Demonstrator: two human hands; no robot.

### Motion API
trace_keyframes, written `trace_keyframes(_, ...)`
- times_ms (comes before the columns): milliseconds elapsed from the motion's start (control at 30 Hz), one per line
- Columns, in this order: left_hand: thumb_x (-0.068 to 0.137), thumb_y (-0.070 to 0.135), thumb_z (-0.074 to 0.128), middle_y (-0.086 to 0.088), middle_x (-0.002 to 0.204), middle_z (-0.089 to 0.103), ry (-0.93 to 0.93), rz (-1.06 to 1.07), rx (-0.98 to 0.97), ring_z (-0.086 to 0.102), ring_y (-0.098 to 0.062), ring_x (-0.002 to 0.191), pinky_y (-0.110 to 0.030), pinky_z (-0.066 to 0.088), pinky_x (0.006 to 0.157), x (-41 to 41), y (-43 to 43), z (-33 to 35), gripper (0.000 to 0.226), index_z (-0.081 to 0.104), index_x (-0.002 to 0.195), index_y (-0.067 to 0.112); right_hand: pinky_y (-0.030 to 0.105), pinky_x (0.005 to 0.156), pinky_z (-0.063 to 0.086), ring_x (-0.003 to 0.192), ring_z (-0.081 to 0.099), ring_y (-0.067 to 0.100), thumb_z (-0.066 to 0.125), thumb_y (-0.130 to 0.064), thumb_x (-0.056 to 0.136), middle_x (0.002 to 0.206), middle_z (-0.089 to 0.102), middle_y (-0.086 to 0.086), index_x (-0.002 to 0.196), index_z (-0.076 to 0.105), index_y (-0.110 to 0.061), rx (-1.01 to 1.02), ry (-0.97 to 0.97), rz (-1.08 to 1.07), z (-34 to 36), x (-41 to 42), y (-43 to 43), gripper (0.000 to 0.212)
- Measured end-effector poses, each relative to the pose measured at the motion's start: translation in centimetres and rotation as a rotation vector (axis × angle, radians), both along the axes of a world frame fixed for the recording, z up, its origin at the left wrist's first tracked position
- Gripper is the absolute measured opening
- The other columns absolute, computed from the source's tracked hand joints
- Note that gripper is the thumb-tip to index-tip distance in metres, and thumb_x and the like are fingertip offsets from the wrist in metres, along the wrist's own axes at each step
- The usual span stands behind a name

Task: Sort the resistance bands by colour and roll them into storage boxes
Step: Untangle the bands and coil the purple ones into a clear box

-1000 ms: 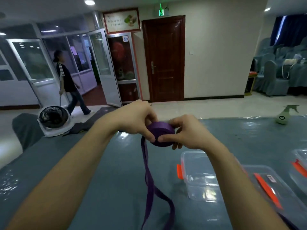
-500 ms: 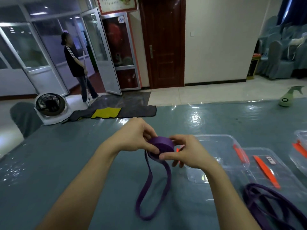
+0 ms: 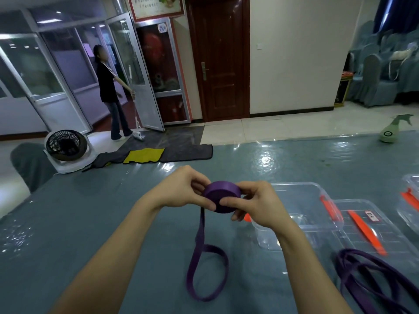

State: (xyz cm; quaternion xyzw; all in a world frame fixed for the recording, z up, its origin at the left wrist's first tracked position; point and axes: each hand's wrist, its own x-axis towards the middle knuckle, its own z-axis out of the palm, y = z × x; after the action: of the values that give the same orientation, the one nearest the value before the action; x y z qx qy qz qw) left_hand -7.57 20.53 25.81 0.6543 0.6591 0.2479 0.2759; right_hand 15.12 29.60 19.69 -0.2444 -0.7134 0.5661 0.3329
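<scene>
In the head view, a purple resistance band (image 3: 221, 196) is seen partly wound into a tight, flat roll and held just above the table (image 3: 79, 223) between both hands. The roll is pinched by the left hand (image 3: 181, 189), with the thumb pressed on the near face and the fingers curled behind the far edge. On the other side it is gripped by the right hand (image 3: 258, 207): the thumb is laid across the near face and the remaining fingers are curled underneath. The unwound tail (image 3: 199, 234) hangs from the roll's left side down to the table, where a loose loop is formed on the glossy blue-grey covering.

Just right of the right hand, a clear storage box (image 3: 310, 200) with orange clips is set on the table without its lid (whether anything lies inside cannot be told). A clear lid (image 3: 390, 234) with orange latches is laid flat beside it, and part of a second clear box (image 3: 411, 189) is cut off by the right edge. A heap of loose purple bands (image 3: 349, 266) is spread on the table near the lid's front corner. A green spray bottle (image 3: 391, 130) is stood at the far right of the table.

Beyond the table, a floor fan (image 3: 64, 146), a grey and yellow mat (image 3: 145, 155), a dark wooden door (image 3: 218, 57) and a person (image 3: 108, 87) at a glass door are visible.
</scene>
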Motion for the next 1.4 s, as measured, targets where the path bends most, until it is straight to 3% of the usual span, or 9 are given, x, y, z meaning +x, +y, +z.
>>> trace_keyframes(100,0.072,0.033,0.102,0.006,0.09,0.085,0.075,0.01,0.014,0.083,-0.014,0.088,-0.047,0.067,0.09,0.0,0.2,0.5,0.032,0.088,0.101,0.026,0.04,0.058,0.065,0.063,0.077,0.035,0.092,-0.017,0.085,0.093,0.082,0.009,0.109,0.082,-0.015,-0.066,0.023,0.053,-0.5,-0.4,-0.2,0.026)
trace_keyframes(200,0.066,0.051,0.096,0.014,0.071,0.078,0.533,-0.039,0.018,0.074,-0.007,0.069,-0.043,0.065,0.073,0.6,1.0,1.5,0.032,0.087,0.091,0.033,0.033,0.054,0.059,0.062,0.079,0.027,0.099,-0.039,0.074,0.107,0.079,-0.008,0.113,0.077,-0.038,0.08,-0.183,0.041,-1.0,-0.9,-0.4,0.045)
trace_keyframes(267,0.062,0.059,0.091,0.012,0.062,0.071,0.788,-0.069,0.042,0.065,-0.007,0.063,-0.041,0.061,0.064,1.6,1.6,1.8,0.034,0.085,0.086,0.035,0.03,0.049,0.055,0.055,0.076,0.019,0.097,-0.049,0.074,0.097,0.079,-0.015,0.105,0.076,-0.044,0.222,-0.328,0.003,-1.1,-1.2,-0.3,0.038)
trace_keyframes(400,0.058,0.061,0.088,0.011,0.06,0.068,0.885,-0.086,0.053,0.06,-0.006,0.06,-0.032,0.052,0.056,2.0,2.5,1.7,0.036,0.084,0.082,0.035,0.041,0.066,0.065,0.059,0.076,0.011,0.093,-0.047,0.08,0.073,0.077,-0.01,0.096,0.081,-0.032,0.293,-0.361,-0.021,-1.4,-1.5,0.0,0.025)
trace_keyframes(700,0.067,0.037,0.102,0.018,0.082,0.082,0.34,-0.015,0.038,0.078,0.001,0.079,-0.036,0.067,0.082,0.5,2.3,1.6,0.032,0.088,0.095,0.03,0.019,0.049,0.051,0.062,0.078,0.017,0.096,-0.039,0.079,0.074,0.079,-0.003,0.094,0.085,-0.033,0.172,-0.188,-0.078,-1.0,-0.3,1.3,0.019)
trace_keyframes(800,0.067,0.042,0.101,0.021,0.077,0.08,0.409,-0.014,0.083,0.076,0.002,0.075,-0.038,0.067,0.079,0.6,2.3,1.9,0.029,0.088,0.091,0.033,0.017,0.049,0.051,0.063,0.078,0.017,0.098,-0.041,0.076,0.077,0.08,-0.007,0.094,0.083,-0.036,0.15,-0.2,-0.052,-1.1,-0.4,1.3,0.024)
trace_keyframes(1000,0.062,0.058,0.097,0.026,0.074,0.077,0.578,-0.064,0.093,0.072,0.006,0.074,-0.031,0.064,0.072,1.4,2.8,2.3,0.036,0.086,0.089,0.038,0.04,0.061,0.065,0.056,0.076,0.015,0.097,-0.047,0.075,0.072,0.078,-0.001,0.091,0.084,-0.027,0.239,-0.302,-0.058,-1.3,-1.1,1.1,0.029)
trace_keyframes(1167,0.07,0.034,0.104,0.014,0.097,0.084,0.179,-0.077,0.06,0.08,-0.005,0.095,-0.031,0.065,0.094,-0.1,2.3,1.9,0.041,0.086,0.107,0.029,0.038,0.058,0.064,0.063,0.078,0.035,0.098,-0.028,0.077,0.077,0.081,0.012,0.096,0.087,-0.02,-0.052,-0.023,-0.043,-0.6,0.3,1.1,0.023)
trace_keyframes(1400,0.073,0.019,0.102,-0.005,0.104,0.086,-0.19,-0.033,0.147,0.083,-0.025,0.1,-0.038,0.067,0.094,-0.1,2.2,2.6,0.042,0.085,0.111,0.021,0.036,0.063,0.065,0.064,0.075,0.037,0.087,-0.018,0.079,0.093,0.08,0.026,0.112,0.081,-0.004,-0.253,0.256,-0.023,0.4,0.7,0.3,0.037)
